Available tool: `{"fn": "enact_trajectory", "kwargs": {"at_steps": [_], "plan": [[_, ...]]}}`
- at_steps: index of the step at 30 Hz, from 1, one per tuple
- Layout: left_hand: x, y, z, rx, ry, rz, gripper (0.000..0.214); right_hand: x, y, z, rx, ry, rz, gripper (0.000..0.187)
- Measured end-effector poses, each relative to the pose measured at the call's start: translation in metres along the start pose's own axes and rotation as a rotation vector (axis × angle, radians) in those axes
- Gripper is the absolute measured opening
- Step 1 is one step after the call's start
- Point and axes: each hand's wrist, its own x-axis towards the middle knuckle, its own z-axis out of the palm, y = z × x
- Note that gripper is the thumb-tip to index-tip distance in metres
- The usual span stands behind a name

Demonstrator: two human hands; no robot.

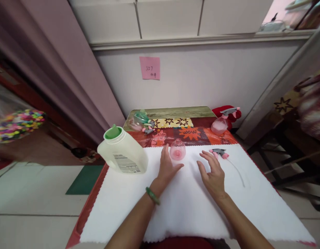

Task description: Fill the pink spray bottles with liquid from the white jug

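Observation:
A small clear pink bottle (177,150) without its spray head stands on the white cloth (180,197). Beside it on the left is my left hand (168,165), thumb and fingers apart; whether it touches the bottle I cannot tell. My right hand (213,173) hovers to the right of the bottle with fingers spread and nothing in them. Just past my right fingers lies a grey and pink spray head (219,153), its thin tube trailing over the cloth. Left of my left hand stands a large cream jug (126,152) with a green piece in its mouth.
At the back right of the table stands a pink spray bottle (220,125) with its head on. Green and pink spray bottles (140,119) lie at the back left. A wall (191,79) with a pink note (149,68) rises behind. A dark stool (281,152) stands to the right.

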Motion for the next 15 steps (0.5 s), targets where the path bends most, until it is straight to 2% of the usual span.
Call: {"fn": "enact_trajectory", "kwargs": {"at_steps": [3,7,10,12,15], "plan": [[-0.044,0.011,-0.034,0.029,0.064,-0.001,0.075,-0.012,-0.028,0.008,0.171,-0.053,-0.050,0.031],[-0.093,0.017,-0.096,0.076,0.249,-0.076,0.033,-0.022,-0.062,0.028,0.361,-0.245,-0.134,0.037],[-0.102,0.012,-0.144,0.097,0.472,-0.175,0.031,-0.016,-0.091,0.055,0.461,-0.368,-0.117,0.045],[-0.098,0.009,-0.170,0.094,0.598,-0.218,0.036,-0.002,-0.115,0.077,0.513,-0.428,-0.069,0.060],[-0.092,0.007,-0.195,0.064,0.664,-0.236,0.041,0.028,-0.155,0.111,0.584,-0.489,0.024,0.090]]}}
